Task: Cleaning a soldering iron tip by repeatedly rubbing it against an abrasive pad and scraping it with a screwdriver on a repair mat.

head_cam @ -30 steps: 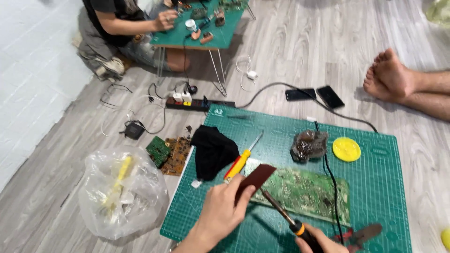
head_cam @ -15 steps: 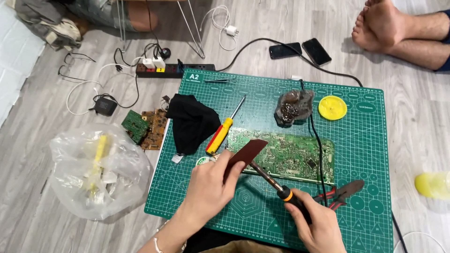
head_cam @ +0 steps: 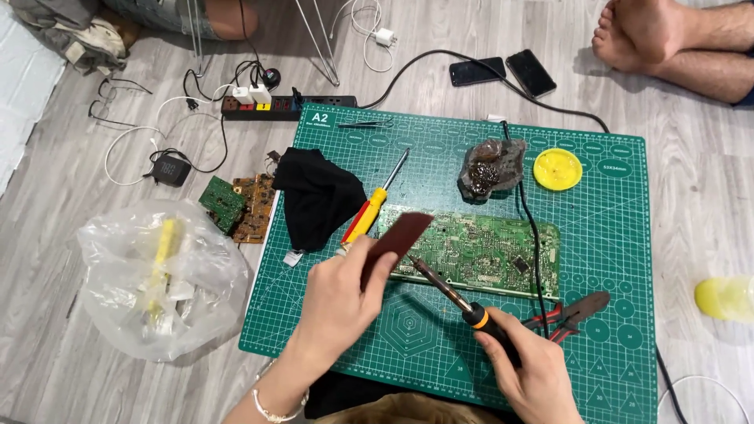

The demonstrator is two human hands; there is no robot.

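My left hand (head_cam: 339, 300) pinches a dark brown strip of sandpaper (head_cam: 395, 238), held up over the green cutting mat (head_cam: 440, 345). My right hand (head_cam: 536, 375) grips the orange-and-black handle of a soldering iron (head_cam: 449, 292). Its tip touches the lower edge of the sandpaper. Just behind lies a long green circuit board (head_cam: 487, 253) flat on the mat. A red-and-yellow screwdriver (head_cam: 375, 199) rests to the left of the board.
On the mat are a black cloth (head_cam: 316, 195), a lump of metal wool in a holder (head_cam: 491, 166), a yellow round tin (head_cam: 558, 168) and red-handled pliers (head_cam: 572, 311). Left on the floor lie a plastic bag (head_cam: 157, 275), small boards (head_cam: 238, 206) and a power strip (head_cam: 287, 106). Another person's feet (head_cam: 644, 31) are at top right.
The view has tilted down and drawn nearer to the mat. My hands stay close together, the sandpaper strip and the iron's tip still meeting over the board's front edge.
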